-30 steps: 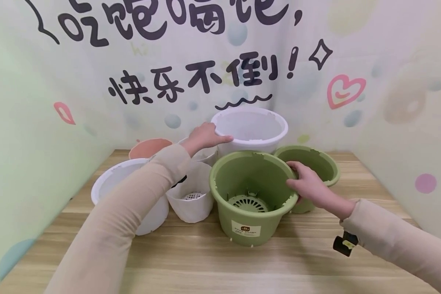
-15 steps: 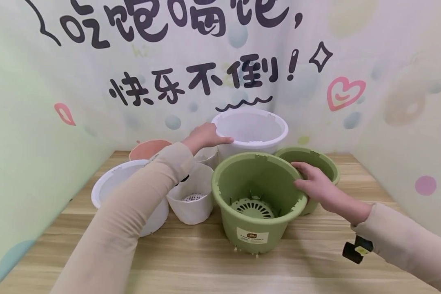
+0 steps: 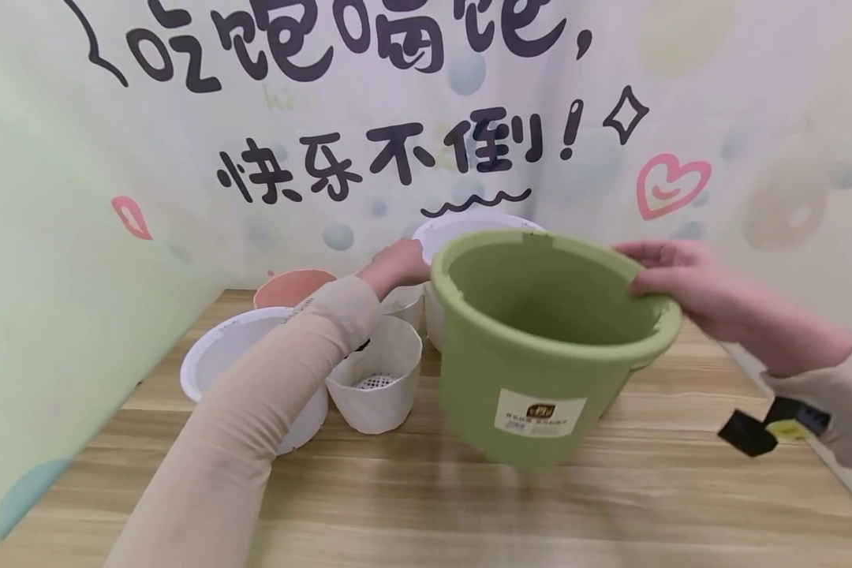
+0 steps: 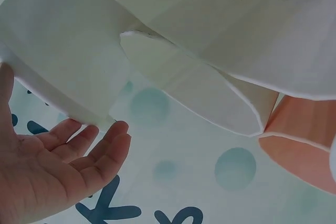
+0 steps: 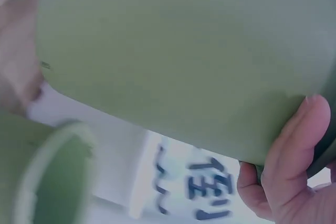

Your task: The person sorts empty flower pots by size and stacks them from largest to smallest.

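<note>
My right hand (image 3: 703, 284) grips the right rim of a large green flower pot (image 3: 532, 379), with the thumb over the rim. This pot hangs above the table, mouth up, a white label on its front. Behind it, a second green pot (image 5: 58, 182) is mostly hidden; its rim shows in the right wrist view. My left hand (image 3: 397, 264) rests at the left rim of a large white pot (image 3: 468, 225) at the back. In the left wrist view its loosely bent fingers (image 4: 113, 150) touch that rim, and the palm shows.
Under my left arm stands another wide white pot (image 3: 213, 355). Next to it is a smaller white pot (image 3: 376, 402) with a perforated base, another small white pot (image 3: 406, 304) behind, and an orange pot (image 3: 294, 285) further back. Printed cloth walls enclose the wooden table (image 3: 426, 513).
The held green pot has risen and moved right toward me, now covering most of the second green pot and part of the white one. My left hand has stayed at the white pot's rim.
</note>
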